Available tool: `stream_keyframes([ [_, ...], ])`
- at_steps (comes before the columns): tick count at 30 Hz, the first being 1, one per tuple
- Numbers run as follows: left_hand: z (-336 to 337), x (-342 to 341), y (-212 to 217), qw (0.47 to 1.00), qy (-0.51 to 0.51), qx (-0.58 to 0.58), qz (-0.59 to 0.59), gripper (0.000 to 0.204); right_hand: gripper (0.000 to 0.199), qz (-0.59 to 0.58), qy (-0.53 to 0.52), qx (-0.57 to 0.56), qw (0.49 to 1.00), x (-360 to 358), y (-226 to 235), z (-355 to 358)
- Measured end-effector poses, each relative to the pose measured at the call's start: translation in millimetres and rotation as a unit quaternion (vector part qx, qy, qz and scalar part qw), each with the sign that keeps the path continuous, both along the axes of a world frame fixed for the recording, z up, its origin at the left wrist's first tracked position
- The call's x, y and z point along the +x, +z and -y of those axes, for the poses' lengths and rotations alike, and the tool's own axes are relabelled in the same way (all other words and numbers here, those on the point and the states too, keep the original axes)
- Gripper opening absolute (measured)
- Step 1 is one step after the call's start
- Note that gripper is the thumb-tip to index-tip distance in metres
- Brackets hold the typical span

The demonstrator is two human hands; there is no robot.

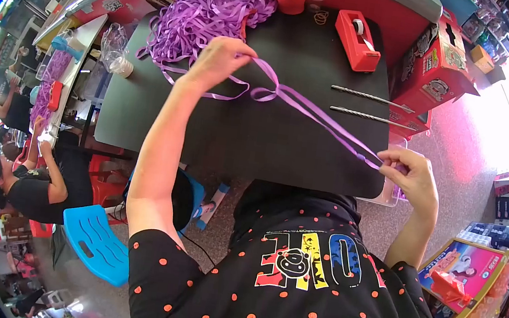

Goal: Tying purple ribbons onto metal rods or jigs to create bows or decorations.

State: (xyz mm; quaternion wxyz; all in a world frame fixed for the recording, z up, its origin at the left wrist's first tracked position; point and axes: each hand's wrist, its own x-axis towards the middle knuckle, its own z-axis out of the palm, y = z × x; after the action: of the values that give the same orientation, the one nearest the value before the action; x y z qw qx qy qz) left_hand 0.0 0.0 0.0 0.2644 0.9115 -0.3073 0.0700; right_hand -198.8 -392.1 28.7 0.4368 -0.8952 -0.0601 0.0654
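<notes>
A purple ribbon stretches between my two hands above the black table, with a small loop near its left part. My left hand pinches its left end beside the big heap of purple ribbons. At the table's right edge, my right hand grips the other end between thumb and fingers. Another strand runs from the heap under my left wrist across the table. Two thin metal rods lie side by side beyond my right hand.
A red tape dispenser stands at the table's far right, near some rubber bands. A clear plastic cup sits on the left edge. Red boxes stand off to the right. Other people sit at a side table, left.
</notes>
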Motion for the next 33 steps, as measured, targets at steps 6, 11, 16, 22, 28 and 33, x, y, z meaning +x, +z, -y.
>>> stream_keyframes([
  [6,-64.0,2.3,16.1,0.949,0.227,0.169,0.136,0.017,0.024,-0.021,-0.059,0.033,0.997,-30.6,7.8,29.1],
  [11,55.5,-32.6,42.6,0.991,0.020,0.040,0.124,0.039,0.025,0.049,-0.123,0.153,0.979,-31.0,15.5,49.3],
  [16,231.6,-100.9,37.2,0.833,-0.311,-0.265,-0.374,0.035,0.021,0.110,-0.091,0.244,0.959,-24.4,30.4,63.4],
  [22,323.2,-130.1,11.5,0.627,-0.398,-0.329,-0.583,0.036,0.019,0.130,-0.118,0.273,0.946,-17.8,24.9,93.9],
  [28,335.4,-112.0,-2.6,0.621,-0.341,-0.263,-0.655,0.027,0.017,0.179,-0.160,0.251,0.938,-10.9,9.4,124.4],
  [33,334.0,-90.9,-11.0,0.664,-0.345,-0.240,-0.619,0.027,0.015,0.168,-0.213,0.185,0.944,-8.3,6.4,140.4],
])
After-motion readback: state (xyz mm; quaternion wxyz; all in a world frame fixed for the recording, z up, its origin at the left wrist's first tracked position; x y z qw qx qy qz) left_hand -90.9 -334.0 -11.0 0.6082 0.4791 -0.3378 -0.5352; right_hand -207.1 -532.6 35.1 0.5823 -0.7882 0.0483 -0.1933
